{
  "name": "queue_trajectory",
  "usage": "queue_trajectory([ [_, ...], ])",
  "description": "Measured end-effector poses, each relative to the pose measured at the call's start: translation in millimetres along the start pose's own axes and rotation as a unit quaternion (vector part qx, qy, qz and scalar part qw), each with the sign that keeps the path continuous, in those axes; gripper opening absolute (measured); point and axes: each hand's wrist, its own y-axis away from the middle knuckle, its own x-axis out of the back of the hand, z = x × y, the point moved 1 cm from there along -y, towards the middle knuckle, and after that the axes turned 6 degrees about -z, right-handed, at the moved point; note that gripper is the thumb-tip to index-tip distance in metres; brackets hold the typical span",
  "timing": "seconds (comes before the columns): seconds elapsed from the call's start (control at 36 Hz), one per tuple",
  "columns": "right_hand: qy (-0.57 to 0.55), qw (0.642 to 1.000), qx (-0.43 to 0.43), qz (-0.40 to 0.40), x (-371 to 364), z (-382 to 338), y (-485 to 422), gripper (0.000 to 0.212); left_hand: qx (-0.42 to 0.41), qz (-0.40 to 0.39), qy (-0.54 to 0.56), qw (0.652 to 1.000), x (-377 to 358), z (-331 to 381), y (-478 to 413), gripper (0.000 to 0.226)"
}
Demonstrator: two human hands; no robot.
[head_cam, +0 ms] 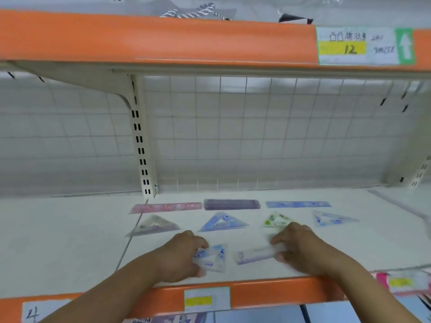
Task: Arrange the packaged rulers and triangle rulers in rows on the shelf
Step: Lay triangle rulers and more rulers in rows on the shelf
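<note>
Near the front edge of the shelf [70,241] the left hand [184,255] has its grip closed on a blue triangle ruler [213,257] — just beside it, the right hand [300,247] pinches a pale straight ruler [256,252]. Behind them lies a row of triangle rulers [222,222], then a row of straight rulers [232,204] toward the back edge

A white shelf [70,241] runs across the view, made of two boards that meet at a seam [130,241]. Its front edge carries an orange strip [268,292] with a white label [207,299] marked by a yellow patch, and a handwritten tag [32,313] reading 4 to the left. Behind stands a pale wire grid [268,131] fixed to a cream slotted post [141,145]. A curved bracket [93,87] supports the upper shelf [163,40], also orange-edged, with a price tag [363,46] reading 12 beside a green arrow. The light is soft and even.
</note>
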Motion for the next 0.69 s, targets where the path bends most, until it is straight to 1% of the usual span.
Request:
queue_trajectory([
  [0.11,-0.01,1.0,-0.016,-0.002,-2,0,2,0.041,-0.007,-0.004,0.013,1.0,0,0,0,0.064],
  [0.31,-0.018,1.0,-0.011,-0.01,5,-3,-2,0.045,0.009,-0.023,0.015,1.0,5,-5,4,0.068],
  [0.39,-0.007,1.0,0.017,-0.002,10,-10,-6,0.046,0.03,-0.03,0.02,0.999,7,-13,9,0.072],
  [0.53,-0.01,0.998,0.064,0.014,10,-26,-16,0.041,0.066,-0.041,0.02,0.997,9,-28,20,0.075],
  [0.69,-0.01,0.996,0.087,-0.001,4,-42,-23,0.041,0.082,-0.032,0.023,0.996,9,-32,25,0.073],
])
